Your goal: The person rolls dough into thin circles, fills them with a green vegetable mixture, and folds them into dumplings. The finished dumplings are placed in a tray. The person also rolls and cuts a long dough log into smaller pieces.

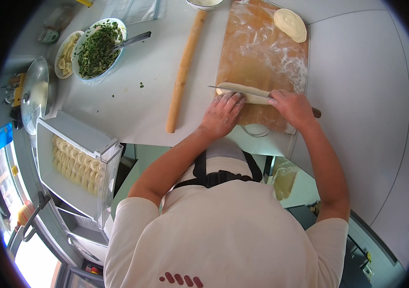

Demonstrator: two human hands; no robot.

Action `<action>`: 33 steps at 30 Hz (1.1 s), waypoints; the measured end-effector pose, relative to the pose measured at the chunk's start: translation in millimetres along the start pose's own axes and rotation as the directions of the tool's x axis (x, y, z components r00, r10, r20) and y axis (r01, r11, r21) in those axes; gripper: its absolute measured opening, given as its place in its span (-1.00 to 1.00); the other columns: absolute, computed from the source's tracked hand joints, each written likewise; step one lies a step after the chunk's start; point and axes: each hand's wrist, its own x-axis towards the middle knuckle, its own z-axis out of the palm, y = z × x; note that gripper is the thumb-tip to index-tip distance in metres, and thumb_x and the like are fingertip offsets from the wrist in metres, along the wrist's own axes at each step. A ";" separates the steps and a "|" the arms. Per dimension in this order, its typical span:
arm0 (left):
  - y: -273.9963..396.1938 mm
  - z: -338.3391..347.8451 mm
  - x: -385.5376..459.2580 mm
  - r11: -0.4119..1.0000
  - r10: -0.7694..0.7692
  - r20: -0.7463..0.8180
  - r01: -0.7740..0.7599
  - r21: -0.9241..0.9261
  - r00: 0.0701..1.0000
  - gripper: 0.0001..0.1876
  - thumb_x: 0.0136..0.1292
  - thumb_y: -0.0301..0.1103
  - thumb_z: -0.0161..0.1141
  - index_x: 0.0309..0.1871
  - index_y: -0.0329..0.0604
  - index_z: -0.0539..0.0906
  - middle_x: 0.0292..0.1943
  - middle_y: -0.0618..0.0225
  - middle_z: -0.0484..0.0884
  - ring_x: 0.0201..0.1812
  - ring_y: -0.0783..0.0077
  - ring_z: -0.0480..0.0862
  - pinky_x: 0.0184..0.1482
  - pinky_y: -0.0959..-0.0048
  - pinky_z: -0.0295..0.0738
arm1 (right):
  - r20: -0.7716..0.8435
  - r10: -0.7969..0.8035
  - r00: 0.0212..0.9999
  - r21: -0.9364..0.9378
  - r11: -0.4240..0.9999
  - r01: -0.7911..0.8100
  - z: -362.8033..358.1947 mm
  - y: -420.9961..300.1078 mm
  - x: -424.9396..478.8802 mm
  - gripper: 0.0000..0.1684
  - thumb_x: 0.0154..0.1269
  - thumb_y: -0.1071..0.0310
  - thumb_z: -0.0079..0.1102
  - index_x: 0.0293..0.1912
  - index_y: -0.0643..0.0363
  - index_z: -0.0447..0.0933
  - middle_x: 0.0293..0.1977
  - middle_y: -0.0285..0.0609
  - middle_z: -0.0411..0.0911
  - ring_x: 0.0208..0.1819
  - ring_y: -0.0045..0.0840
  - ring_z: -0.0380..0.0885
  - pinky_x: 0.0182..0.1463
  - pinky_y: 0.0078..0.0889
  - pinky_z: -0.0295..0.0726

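Note:
My right hand [292, 108] grips a knife [251, 93]; its wooden handle end shows past the wrist. The blade slants along the top of a pale dough roll [233, 87], its tip reaching beyond the roll's left end. With curled, floury fingers my left hand [226, 113] holds the roll's near side, close to the blade. Whether the edge has entered the dough cannot be told. Both hands are over the near part of a flour-dusted wooden board [258, 46]. An oval piece of dough [290, 25] lies at the board's far right corner.
Left of the board lies a wooden rolling pin [185, 68]. A bowl of chopped green filling [100, 50] holds a spoon [132, 40], with a bowl of pale food slices [66, 55] beside it. An open drawer [78, 122] contains several dumplings [76, 163]. A wall [355, 90] borders the right.

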 end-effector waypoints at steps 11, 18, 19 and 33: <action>-3.8 5.9 -6.9 1.000 -0.025 0.076 0.026 -0.010 0.997 -0.46 0.25 -0.13 0.28 0.28 -0.07 0.56 0.15 0.22 0.52 0.17 0.10 0.54 0.30 0.06 0.37 | 0.178 -0.151 0.972 -0.152 0.972 0.179 2.6 1.5 -6.4 -0.73 0.29 0.41 0.13 -0.03 0.15 0.36 -0.22 -0.09 0.54 -0.44 -0.23 0.66 -0.38 -0.22 0.70; -2.5 2.4 -2.6 0.997 -0.046 0.101 0.053 -0.062 0.994 -0.44 0.25 -0.15 0.27 0.31 -0.12 0.54 0.23 0.21 0.49 0.31 0.11 0.43 0.42 0.02 0.23 | 0.251 -0.128 0.960 -0.089 0.984 0.155 1.2 -3.8 1.3 -0.67 0.21 0.45 0.16 -0.03 0.16 0.35 -0.22 -0.06 0.52 -0.41 -0.21 0.66 -0.39 -0.21 0.68; -1.4 0.9 -1.9 0.995 -0.057 0.122 0.067 -0.080 0.991 -0.44 0.26 -0.16 0.26 0.31 -0.13 0.53 0.27 0.21 0.47 0.35 0.13 0.40 0.45 0.01 0.19 | 0.226 -0.155 0.962 -0.078 0.981 0.176 5.3 -1.7 1.9 -0.66 0.21 0.45 0.16 -0.03 0.16 0.35 -0.22 -0.06 0.52 -0.41 -0.22 0.66 -0.39 -0.22 0.67; 1.6 6.6 0.1 0.999 -0.029 0.023 0.029 0.014 0.999 -0.40 0.21 -0.18 0.32 0.32 -0.06 0.47 0.26 0.27 0.46 0.31 0.13 0.42 0.37 0.00 0.25 | 0.073 -0.191 0.979 -0.026 0.981 0.193 50.0 16.1 15.4 -0.79 0.36 0.38 0.07 -0.05 0.15 0.34 -0.22 -0.05 0.54 -0.34 -0.17 0.66 -0.33 -0.15 0.65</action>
